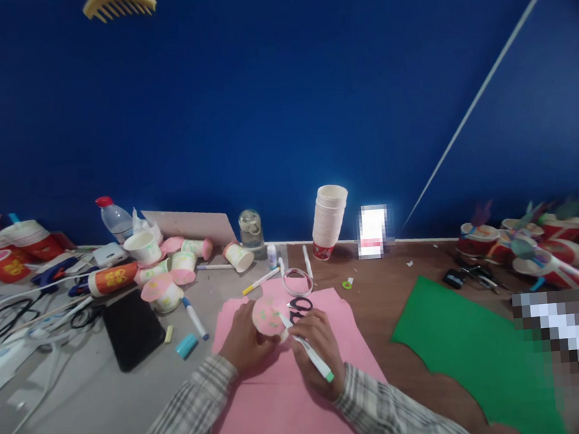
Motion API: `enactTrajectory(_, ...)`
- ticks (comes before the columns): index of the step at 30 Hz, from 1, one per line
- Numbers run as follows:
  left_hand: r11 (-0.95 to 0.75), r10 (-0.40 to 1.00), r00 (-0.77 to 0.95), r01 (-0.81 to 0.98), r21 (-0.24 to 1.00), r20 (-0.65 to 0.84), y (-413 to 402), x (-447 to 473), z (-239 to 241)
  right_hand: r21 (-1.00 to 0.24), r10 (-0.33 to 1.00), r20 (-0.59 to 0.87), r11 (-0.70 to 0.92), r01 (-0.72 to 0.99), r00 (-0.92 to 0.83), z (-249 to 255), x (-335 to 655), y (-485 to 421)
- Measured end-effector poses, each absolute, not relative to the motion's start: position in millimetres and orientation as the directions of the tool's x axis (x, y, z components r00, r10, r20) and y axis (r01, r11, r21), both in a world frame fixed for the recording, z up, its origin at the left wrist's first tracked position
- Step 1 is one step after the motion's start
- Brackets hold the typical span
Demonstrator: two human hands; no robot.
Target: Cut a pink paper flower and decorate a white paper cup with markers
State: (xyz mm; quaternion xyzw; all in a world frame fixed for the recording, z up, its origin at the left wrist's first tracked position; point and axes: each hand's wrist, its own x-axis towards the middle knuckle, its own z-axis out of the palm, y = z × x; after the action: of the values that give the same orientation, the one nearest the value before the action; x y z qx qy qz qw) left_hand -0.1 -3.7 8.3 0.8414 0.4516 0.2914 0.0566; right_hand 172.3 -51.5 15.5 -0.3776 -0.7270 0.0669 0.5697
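Observation:
My left hand (245, 341) is closed around a small paper cup capped with a round pink paper disc (268, 314), which carries green marks. In my right hand (319, 352) is a white marker with a green end (317, 360). Its tip meets or nearly meets the right side of the disc; I cannot tell which. Both hands are over pink paper sheets (305, 410). Just beyond my right hand lie black-handled scissors (302, 304), their blades partly hidden. A roll of clear tape or a similar ring (297, 282) rests at the sheets' far edge.
Several decorated cups (163, 295) and a black tablet-like slab (132, 329) lie on the left. A stack of paper cups (330, 220) and a glass jar (251, 232) stand near the blue wall. Green paper (460, 344) covers the right, with more cups (547, 250) behind.

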Motion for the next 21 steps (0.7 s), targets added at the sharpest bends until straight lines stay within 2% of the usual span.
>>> enactTrajectory(4, -0.580, 0.800, 0.413, 0.720, 0.381, 0.435, -4.0, 0.1, 9.3, -0.506, 0.618, 0.778, 0.724, 0.469, -0.114, 21.0, 174.9, -53.4)
enactTrajectory(11, -0.587, 0.791, 0.413, 0.722, 0.367, 0.452, -5.0, 0.4, 9.7, -0.530, 0.633, 0.769, 0.711, 0.461, -0.092, 16.8, 173.7, -52.8)
enactTrajectory(16, -0.571, 0.808, 0.420, 0.730, 0.374, 0.414, -3.1, -0.2, 8.6, -0.504, 0.616, 0.777, 0.732, 0.458, -0.131, 17.6, 173.9, -52.6)
enactTrajectory(21, -0.567, 0.812, 0.414, 0.726, 0.389, 0.411, -2.0, -0.8, 6.4, -0.528, 0.626, 0.777, 0.704, 0.474, -0.064, 12.4, 170.8, -50.1)
